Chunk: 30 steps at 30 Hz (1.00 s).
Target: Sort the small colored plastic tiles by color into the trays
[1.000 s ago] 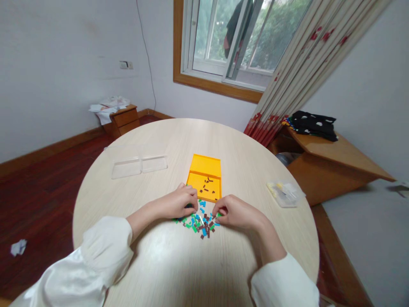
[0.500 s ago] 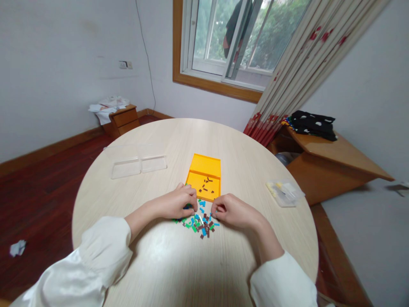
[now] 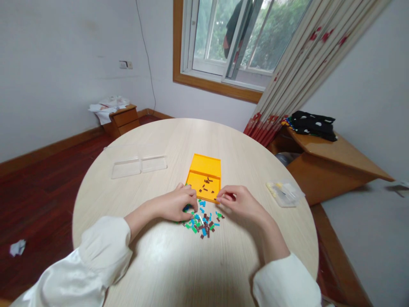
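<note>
My right hand (image 3: 236, 200) is closed in a pinch at the near right edge of the open yellow box (image 3: 207, 163). A small dark brown toy brick shows at its fingertips. Several brown bricks (image 3: 205, 189) lie scattered inside the box. My left hand (image 3: 179, 203) rests on the table in front of the box, its fingers curled over the left side of a loose pile. Whatever it grips is hidden. That pile holds blue bricks (image 3: 202, 204), green bricks (image 3: 194, 229) and more brown ones (image 3: 207, 227), with a small whitish stick (image 3: 201, 220) among them.
A clear plastic case (image 3: 127, 169) lies open on the left of the round table (image 3: 198, 268). At the right edge sits a clear bag with yellowish pieces (image 3: 283, 194). A wooden cabinet (image 3: 335, 160) with dark cloth on top stands beyond the table.
My right hand has moved from the right side of the pile up to the box's near right edge, with a brown brick at its fingertips. My left hand stays almost where it was.
</note>
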{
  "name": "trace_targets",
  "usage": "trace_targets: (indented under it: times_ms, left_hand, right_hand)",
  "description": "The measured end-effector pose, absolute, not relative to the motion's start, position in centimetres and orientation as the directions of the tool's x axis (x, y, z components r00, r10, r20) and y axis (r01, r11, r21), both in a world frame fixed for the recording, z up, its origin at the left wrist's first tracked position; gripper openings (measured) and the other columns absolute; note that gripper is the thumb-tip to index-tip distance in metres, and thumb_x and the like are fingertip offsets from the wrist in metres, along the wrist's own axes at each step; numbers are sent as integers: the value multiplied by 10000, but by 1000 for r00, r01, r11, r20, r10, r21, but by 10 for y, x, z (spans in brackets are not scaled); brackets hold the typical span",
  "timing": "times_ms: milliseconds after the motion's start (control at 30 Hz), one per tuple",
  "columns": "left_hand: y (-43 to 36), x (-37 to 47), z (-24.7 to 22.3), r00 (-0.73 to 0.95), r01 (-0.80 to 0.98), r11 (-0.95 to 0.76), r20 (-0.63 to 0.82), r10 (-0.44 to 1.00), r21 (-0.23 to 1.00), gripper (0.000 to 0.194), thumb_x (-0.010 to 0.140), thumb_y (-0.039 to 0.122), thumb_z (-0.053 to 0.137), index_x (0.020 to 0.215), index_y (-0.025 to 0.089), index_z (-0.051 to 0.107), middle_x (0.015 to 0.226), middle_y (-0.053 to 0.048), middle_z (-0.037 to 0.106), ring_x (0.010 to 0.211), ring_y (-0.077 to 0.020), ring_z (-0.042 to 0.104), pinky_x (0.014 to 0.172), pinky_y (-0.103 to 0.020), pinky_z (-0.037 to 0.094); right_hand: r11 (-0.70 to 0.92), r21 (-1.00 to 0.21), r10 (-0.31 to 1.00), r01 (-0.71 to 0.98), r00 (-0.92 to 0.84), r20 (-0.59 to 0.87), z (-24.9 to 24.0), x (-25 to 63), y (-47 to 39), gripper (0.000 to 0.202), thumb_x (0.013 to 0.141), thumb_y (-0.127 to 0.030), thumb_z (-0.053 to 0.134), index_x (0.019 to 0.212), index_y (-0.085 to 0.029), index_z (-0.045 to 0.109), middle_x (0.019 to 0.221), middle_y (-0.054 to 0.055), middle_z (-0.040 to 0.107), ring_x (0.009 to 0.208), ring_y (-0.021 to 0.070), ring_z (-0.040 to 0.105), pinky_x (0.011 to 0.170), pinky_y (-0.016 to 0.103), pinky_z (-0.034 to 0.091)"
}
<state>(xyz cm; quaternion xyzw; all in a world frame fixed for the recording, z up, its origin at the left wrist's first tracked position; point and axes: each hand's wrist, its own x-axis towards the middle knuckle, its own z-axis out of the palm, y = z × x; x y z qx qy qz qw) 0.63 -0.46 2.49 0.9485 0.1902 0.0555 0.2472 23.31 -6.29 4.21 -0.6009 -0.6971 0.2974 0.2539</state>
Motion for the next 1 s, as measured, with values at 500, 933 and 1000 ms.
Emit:
trace_targets:
  times_ms: [500,933,1000]
  left_hand:
    - [-3,6,21,925,317,-812,28,378,490,58,795,216,608,836,215,650,865,-6,585,903,-182,477,835,-328,241]
    - [-2,7,18,915,329,-810,48,401,486,104,840,220,565,823,208,667,849,-16,591,894,-180,488,836,-327,249]
    - [-2,7,18,915,332,-808,42,401,487,96,836,215,572,811,205,665,851,-14,594,896,-178,490,836,-326,246]
  right_hand:
    - [136,-537,872,833,-357,-334,39,234,-65,168,635,-101,608,751,-174,705,536,-67,388,510,71,350,497,215,233]
    - [166,-542,872,824,-379,-309,41,231,-67,157,632,-71,536,627,-159,666,527,-54,385,503,71,336,476,212,211]
    - [168,-533,873,829,-376,-310,42,230,-67,160,637,-66,516,596,-151,645,530,-50,390,503,68,333,473,211,204]
